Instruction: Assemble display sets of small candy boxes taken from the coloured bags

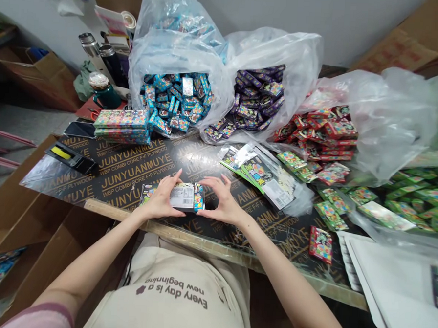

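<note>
Head view of a plywood worktable point(138, 172). Left hand point(161, 199) and right hand point(222, 204) grasp between them a small bundle of packets point(182, 197), label side up, held just above the table's near edge; each hand closes on one end. Behind, three clear plastic bags lie open: left bag point(166, 48) holds blue packets point(176, 103); middle bag point(283, 55) holds purple packets point(255, 100); right bag point(390, 114) holds red packets point(321, 130). Green packets point(419, 199) lie heaped at far right; a stack of finished bundles point(121, 125) stands just left of the blue bag; flat printed sleeves point(258, 173) lie near the right hand.
</note>
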The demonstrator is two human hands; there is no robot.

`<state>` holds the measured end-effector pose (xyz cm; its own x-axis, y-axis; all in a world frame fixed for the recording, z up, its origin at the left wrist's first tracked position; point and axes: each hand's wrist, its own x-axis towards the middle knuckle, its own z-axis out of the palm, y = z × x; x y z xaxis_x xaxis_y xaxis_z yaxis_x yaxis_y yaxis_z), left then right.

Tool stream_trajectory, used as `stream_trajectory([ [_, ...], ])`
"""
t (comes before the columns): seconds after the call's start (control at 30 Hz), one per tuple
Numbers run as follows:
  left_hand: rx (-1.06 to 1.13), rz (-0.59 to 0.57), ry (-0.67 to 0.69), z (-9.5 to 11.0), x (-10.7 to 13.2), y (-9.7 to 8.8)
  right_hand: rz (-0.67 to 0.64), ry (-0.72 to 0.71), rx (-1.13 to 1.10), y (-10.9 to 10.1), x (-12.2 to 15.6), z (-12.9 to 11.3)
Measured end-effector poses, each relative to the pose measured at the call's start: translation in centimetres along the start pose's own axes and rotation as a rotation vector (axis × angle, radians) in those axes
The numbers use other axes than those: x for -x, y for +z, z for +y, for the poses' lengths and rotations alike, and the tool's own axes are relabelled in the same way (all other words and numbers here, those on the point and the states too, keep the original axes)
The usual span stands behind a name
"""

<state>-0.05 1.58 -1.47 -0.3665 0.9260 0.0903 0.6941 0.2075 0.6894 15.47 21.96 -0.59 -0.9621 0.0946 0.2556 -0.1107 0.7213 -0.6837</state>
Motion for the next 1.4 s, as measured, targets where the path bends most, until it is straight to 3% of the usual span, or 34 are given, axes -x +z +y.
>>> stream_trajectory([
  [0.13, -0.022, 0.067, -0.041, -0.3, -0.2, -0.2, 0.195, 0.068, 0.009, 1.2, 0.9, -0.1],
  [0.23, -0.035, 0.088, -0.057, -0.9, -0.4, -0.5, 0.096, 0.018, -0.020, 1.4, 0.2, 0.1],
  [0.3, -0.059, 0.079, -0.065, -1.5, -0.5, -0.6, 0.066, 0.015, 0.023, 0.8, -1.8, 1.3],
  [0.43, -0.195, 0.029, -0.091, -2.7, -0.1, -0.3, 0.352, 0.301, 0.302, -1.7, -8.8, 6.8],
  [0.53, -0.278, -0.035, -0.078, -3.4, 0.6, 0.0, 0.270, 0.452, 0.465, -3.0, -13.8, 11.0],
  [0.67, -0.308, -0.035, -0.120, -4.2, 1.1, -0.5, 0.159, 0.423, 0.527, -3.5, -16.4, 13.0],
  [0.77, -0.259, 0.035, -0.149, -4.0, 1.0, -1.9, 0.270, 0.442, 0.524, -4.0, -15.1, 11.8],
  [0.87, -0.094, 0.192, -0.125, -2.1, 0.3, -3.1, 0.330, 0.280, 0.307, -4.3, -11.8, 8.3],
  [0.97, -0.114, 0.290, -0.012, 1.1, -1.1, -2.7, 0.121, 0.057, -0.008, -3.8, -8.0, 3.2],
  [1.07, -0.210, 0.268, 0.029, 4.0, -2.2, -1.0, 0.028, 0.053, -0.119, -2.8, -4.8, -1.1],
  [1.13, -0.112, 0.248, -0.041, 5.0, -2.6, 0.1, 0.048, 0.099, -0.171, -2.4, -3.4, -2.5],
  [1.2, 0.142, 0.196, -0.167, 5.3, -2.6, 0.7, 0.095, 0.109, -0.216, -2.1, -2.4, -2.7],
  [1.3, 0.610, 0.069, -0.379, 5.0, -2.2, 0.6, 0.098, -0.001, -0.178, -1.8, -1.3, -2.4],
  [1.4, 0.879, 0.008, -0.508, 4.8, -1.5, 0.5, 0.043, -0.109, -0.093, -1.1, -0.5, -2.5],
])
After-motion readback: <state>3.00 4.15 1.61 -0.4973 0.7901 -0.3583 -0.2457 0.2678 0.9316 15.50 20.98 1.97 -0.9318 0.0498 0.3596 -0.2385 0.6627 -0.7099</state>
